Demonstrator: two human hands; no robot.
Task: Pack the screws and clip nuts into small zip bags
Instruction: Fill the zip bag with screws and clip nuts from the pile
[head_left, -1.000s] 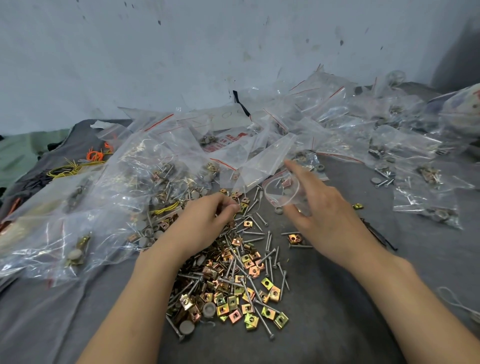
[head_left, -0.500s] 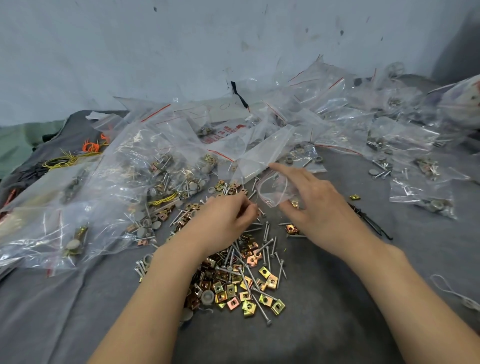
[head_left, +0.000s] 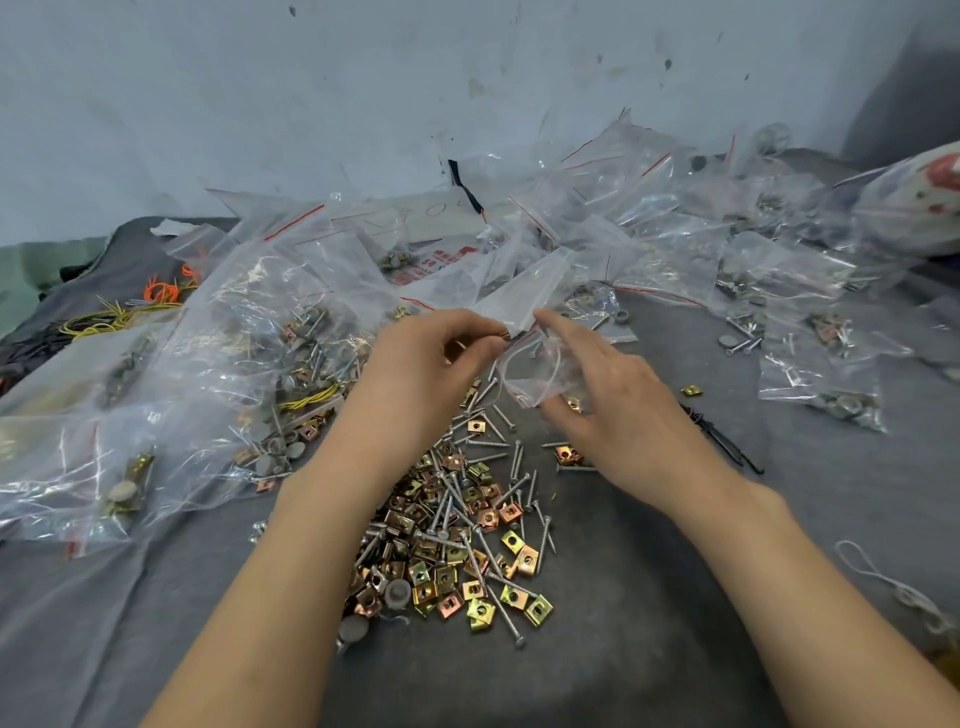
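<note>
Head view: two hands over one loose heap of silver screws and gold square clip nuts (head_left: 457, 525) on grey cloth (head_left: 649, 613). Right hand (head_left: 618, 415) pinches one small clear zip bag (head_left: 535, 376), held just above the heap's far edge. Left hand (head_left: 426, 369), on the heap 0.5 s earlier, now pinches one brass-coloured piece (head_left: 502, 336) at the bag's mouth.

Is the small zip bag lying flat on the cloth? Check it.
No, the right hand pinches the small zip bag, holding it up off the grey cloth.
</note>
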